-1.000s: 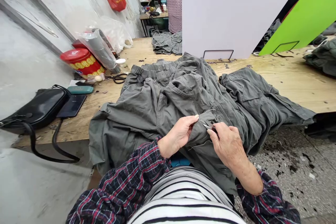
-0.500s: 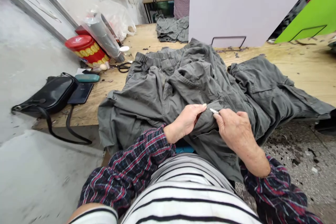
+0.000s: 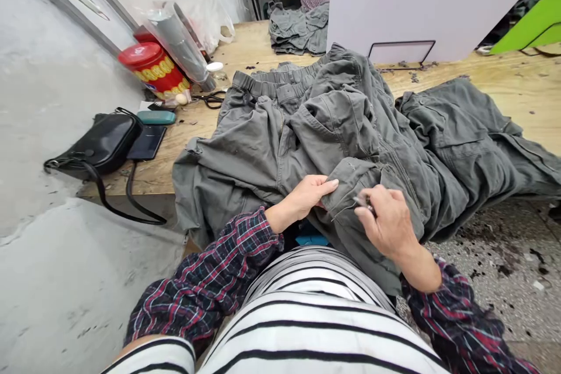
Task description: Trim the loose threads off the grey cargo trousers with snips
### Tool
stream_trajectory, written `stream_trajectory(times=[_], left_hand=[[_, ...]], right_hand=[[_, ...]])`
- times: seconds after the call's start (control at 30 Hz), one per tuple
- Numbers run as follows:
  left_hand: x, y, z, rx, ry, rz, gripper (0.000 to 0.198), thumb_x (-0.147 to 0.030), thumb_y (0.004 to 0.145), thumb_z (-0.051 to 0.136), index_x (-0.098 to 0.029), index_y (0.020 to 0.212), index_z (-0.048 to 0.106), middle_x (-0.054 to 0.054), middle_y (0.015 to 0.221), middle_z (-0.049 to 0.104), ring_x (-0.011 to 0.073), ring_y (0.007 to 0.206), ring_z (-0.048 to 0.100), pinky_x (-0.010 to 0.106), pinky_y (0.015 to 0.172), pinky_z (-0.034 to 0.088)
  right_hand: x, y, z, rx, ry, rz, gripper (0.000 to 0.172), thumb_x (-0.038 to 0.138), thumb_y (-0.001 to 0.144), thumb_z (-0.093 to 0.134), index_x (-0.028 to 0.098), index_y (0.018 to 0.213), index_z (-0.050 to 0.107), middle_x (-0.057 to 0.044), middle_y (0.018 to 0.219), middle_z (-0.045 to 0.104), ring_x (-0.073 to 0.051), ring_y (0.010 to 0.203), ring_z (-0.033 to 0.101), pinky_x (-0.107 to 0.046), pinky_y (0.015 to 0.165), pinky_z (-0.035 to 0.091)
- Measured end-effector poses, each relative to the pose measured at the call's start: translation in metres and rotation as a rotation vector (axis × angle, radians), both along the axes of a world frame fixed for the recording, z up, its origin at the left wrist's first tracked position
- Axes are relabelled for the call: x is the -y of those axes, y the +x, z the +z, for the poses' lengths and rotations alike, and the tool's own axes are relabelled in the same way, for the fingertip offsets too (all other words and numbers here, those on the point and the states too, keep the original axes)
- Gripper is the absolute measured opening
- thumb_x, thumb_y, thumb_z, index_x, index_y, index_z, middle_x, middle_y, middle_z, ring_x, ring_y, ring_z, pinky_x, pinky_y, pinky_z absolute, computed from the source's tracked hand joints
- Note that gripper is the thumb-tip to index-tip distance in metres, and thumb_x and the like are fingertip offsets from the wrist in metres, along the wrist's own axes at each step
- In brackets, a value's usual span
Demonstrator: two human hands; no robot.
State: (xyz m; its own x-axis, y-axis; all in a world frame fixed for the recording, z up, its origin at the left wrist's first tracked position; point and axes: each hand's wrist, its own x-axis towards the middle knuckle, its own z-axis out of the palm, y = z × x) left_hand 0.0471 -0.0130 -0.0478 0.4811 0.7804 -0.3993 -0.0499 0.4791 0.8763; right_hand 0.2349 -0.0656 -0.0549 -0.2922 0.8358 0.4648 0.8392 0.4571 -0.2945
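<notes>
Right hand lower; clipper tip leftward

Wooden table: grey trousers heaped centre; black bag, phone left edge; red tin, scissors behind.

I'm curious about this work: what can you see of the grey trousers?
The trousers are grey-green woven cloth, creased, with elastic waistband, zip and flapped cargo pockets. They lie heaped across the wooden table, draping off its near edge. The left hand pinches one pocket flap; the right hand, holding a metal tool, touches it.
</notes>
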Motion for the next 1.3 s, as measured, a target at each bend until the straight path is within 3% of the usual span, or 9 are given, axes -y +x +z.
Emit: stream_trajectory(times=[0.23,0.53,0.67,0.73,0.83,0.93,1.0,1.13,1.3], left_hand=[[-0.01,0.019,0.008,0.22,-0.195,0.108,0.024,-0.032,0.066,0.071,-0.01,0.072,0.061,0.002,0.062,0.061,0.0102,0.053,0.054,0.023,0.052,0.046],[-0.009,0.021,0.009,0.237,-0.207,0.138,0.026,-0.032,0.063,0.073,-0.011,0.071,0.062,0.001,0.061,0.061,0.0103,0.053,0.053,0.023,0.051,0.044],[-0.007,0.018,0.01,0.187,-0.167,0.118,0.028,-0.036,0.061,0.073,-0.013,0.071,0.061,0.0,0.061,0.06,0.0095,0.053,0.051,0.022,0.053,0.042],[-0.004,0.01,0.009,0.109,-0.112,0.014,0.029,-0.04,0.063,0.071,-0.013,0.07,0.061,-0.001,0.06,0.059,0.0091,0.052,0.05,0.021,0.051,0.039],[-0.002,-0.003,0.006,-0.131,0.019,-0.293,0.03,-0.041,0.066,0.066,-0.012,0.064,0.061,-0.001,0.056,0.056,0.0093,0.05,0.047,0.022,0.05,0.034],[-0.002,-0.006,0.006,-0.42,0.284,-0.473,0.032,-0.043,0.069,0.062,-0.012,0.061,0.06,-0.003,0.051,0.049,0.0087,0.049,0.041,0.022,0.049,0.03],[-0.002,0.002,0.008,-0.58,0.52,-0.371,0.032,-0.045,0.07,0.061,-0.014,0.067,0.061,-0.004,0.054,0.05,0.0093,0.051,0.042,0.021,0.05,0.03],[-0.001,0.031,0.013,-0.738,0.867,-0.121,0.037,-0.044,0.07,0.063,-0.018,0.095,0.063,-0.001,0.065,0.059,0.0123,0.059,0.051,0.023,0.057,0.038],[0.023,0.054,0.003,-0.639,1.315,-0.278,0.029,-0.019,0.086,0.042,-0.02,0.104,0.064,0.007,0.074,0.063,0.0158,0.069,0.056,0.026,0.064,0.038]], right_hand=[[0.031,0.008,-0.002,0.221,0.038,-0.013,0.025,0.036,0.091,0.04,0.017,0.085,0.054,-0.003,0.072,0.053,-0.016,0.069,0.047,-0.033,0.077,0.031],[0.021,-0.017,0.001,0.282,0.05,-0.063,0.026,0.034,0.09,0.043,0.019,0.072,0.053,-0.001,0.066,0.051,-0.016,0.066,0.044,-0.032,0.075,0.028],[0.021,-0.008,0.001,0.178,-0.025,-0.085,0.029,0.032,0.092,0.038,0.019,0.07,0.051,-0.002,0.066,0.053,-0.016,0.065,0.046,-0.032,0.073,0.03],[0.019,0.003,-0.002,0.006,-0.096,-0.193,0.027,0.036,0.092,0.036,0.019,0.077,0.052,-0.003,0.071,0.057,-0.016,0.066,0.05,-0.03,0.07,0.033],[0.012,0.019,-0.01,-0.247,-0.226,-0.451,0.033,0.05,0.082,0.049,0.019,0.094,0.052,-0.005,0.082,0.062,-0.018,0.069,0.055,-0.029,0.065,0.036],[0.004,0.022,-0.022,-0.403,-0.347,-0.53,0.029,0.045,0.07,0.06,0.022,0.087,0.056,-0.002,0.072,0.061,-0.018,0.063,0.053,-0.028,0.061,0.036],[0.002,0.018,-0.029,-0.495,-0.364,-0.495,0.013,0.035,0.07,0.057,0.022,0.072,0.056,-0.001,0.063,0.057,-0.015,0.058,0.049,-0.027,0.06,0.035],[0.011,0.013,-0.036,-0.667,-0.359,-0.419,0.012,0.032,0.07,0.053,0.021,0.066,0.054,0.001,0.061,0.054,-0.012,0.057,0.046,-0.024,0.056,0.036],[0.031,0.019,-0.033,-0.94,-0.385,-0.409,0.036,0.048,0.084,0.036,0.018,0.078,0.054,0.005,0.052,0.04,-0.007,0.041,0.03,-0.022,0.04,0.027]])
